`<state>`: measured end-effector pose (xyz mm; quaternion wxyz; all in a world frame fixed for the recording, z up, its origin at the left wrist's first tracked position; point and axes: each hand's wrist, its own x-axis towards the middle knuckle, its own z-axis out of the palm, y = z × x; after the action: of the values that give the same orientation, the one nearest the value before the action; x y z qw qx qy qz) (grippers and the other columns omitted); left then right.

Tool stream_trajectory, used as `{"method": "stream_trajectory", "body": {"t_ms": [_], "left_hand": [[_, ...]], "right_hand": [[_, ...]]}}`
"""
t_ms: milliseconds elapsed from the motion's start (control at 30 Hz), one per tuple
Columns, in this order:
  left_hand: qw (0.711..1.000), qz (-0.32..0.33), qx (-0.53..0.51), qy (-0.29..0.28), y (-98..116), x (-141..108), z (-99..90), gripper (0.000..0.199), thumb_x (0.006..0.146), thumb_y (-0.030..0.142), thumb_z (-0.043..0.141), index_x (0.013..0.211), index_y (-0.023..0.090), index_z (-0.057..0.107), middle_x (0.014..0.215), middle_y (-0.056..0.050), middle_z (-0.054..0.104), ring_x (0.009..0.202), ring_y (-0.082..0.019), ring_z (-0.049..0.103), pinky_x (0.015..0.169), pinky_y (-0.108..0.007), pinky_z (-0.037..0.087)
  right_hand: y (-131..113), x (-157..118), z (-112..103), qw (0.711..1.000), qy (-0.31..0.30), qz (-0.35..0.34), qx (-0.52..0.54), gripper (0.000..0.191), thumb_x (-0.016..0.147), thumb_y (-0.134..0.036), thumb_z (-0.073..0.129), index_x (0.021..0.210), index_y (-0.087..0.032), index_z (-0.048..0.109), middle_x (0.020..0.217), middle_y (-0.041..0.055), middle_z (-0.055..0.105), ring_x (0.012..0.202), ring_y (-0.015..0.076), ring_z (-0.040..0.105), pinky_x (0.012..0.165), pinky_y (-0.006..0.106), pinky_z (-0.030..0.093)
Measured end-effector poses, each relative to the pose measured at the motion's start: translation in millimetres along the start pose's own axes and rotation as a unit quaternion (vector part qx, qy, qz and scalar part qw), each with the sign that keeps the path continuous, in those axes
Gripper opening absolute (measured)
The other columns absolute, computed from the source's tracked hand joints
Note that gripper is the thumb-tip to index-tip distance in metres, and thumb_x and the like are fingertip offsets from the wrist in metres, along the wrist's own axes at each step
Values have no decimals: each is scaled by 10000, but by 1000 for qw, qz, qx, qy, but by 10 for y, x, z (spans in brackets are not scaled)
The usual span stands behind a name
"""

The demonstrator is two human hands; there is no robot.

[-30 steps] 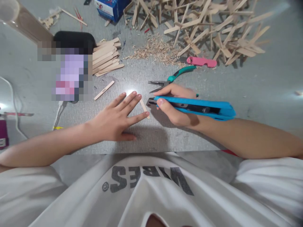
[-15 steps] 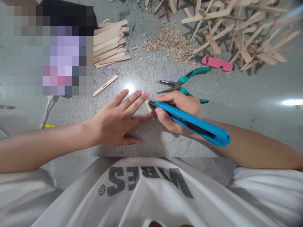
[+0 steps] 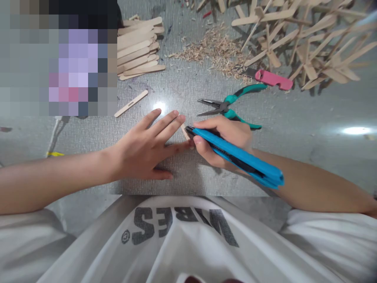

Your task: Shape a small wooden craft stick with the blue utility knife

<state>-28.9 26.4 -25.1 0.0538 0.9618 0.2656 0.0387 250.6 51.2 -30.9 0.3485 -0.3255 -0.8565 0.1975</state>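
Note:
My left hand point(image 3: 150, 143) lies flat with its fingers spread, fingertips pressing a wooden craft stick point(image 3: 184, 131) to the table. Much of that stick is hidden under the fingers. Wrapped round a blue utility knife point(image 3: 235, 153), my right hand point(image 3: 224, 137) points the tip down at the stick, close beside my left fingertips. Whether the blade cuts into the wood is too small to tell. Another craft stick point(image 3: 131, 103), with a narrow slot in its middle, rests on the table beyond my left hand.
Needle-nose pliers point(image 3: 225, 107) lie open beyond my right hand. Behind them are a pink folding knife point(image 3: 273, 79) and wood shavings point(image 3: 218, 49). Joined sticks point(image 3: 309, 47) heap up at the back right. Plain sticks point(image 3: 141, 49) are stacked at the back left, near a blurred-out patch.
The back end of the blue utility knife has swung slightly down and left, its tip staying at the stick. My left hand keeps its place; the whole view has shifted a little.

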Motion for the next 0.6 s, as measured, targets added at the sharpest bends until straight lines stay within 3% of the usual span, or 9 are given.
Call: {"method": "stream_trajectory", "body": {"t_ms": [200, 333, 600], "left_hand": [[1000, 4, 11, -4, 27, 24, -18, 1212, 977, 882, 695, 1887, 223, 239, 1848, -280, 400, 1698, -513, 445, 1374, -695, 380], [999, 3, 28, -20, 62, 46, -65, 1235, 962, 883, 720, 1890, 230, 233, 1834, -299, 422, 1698, -515, 448, 1364, -695, 394], [998, -13, -23, -49, 86, 121, -144, 944, 978, 756, 789, 1759, 276, 563, 1851, -204, 459, 1695, -543, 449, 1382, -736, 368]], "right_hand": [[-18, -17, 18, 1000, 3, -17, -14, 262, 1053, -216, 716, 1295, -310, 673, 869, -27, 837, 686, 193, 796, 683, 316, 650], [-4, -30, 25, 1000, 2, -14, 3, 282, 1058, -219, 713, 1322, -314, 686, 856, -24, 828, 674, 200, 784, 659, 327, 635], [-49, -23, 16, 1000, -9, -7, -8, 253, 1076, -228, 688, 1306, -332, 688, 937, 9, 867, 729, 236, 829, 685, 375, 684]]}}
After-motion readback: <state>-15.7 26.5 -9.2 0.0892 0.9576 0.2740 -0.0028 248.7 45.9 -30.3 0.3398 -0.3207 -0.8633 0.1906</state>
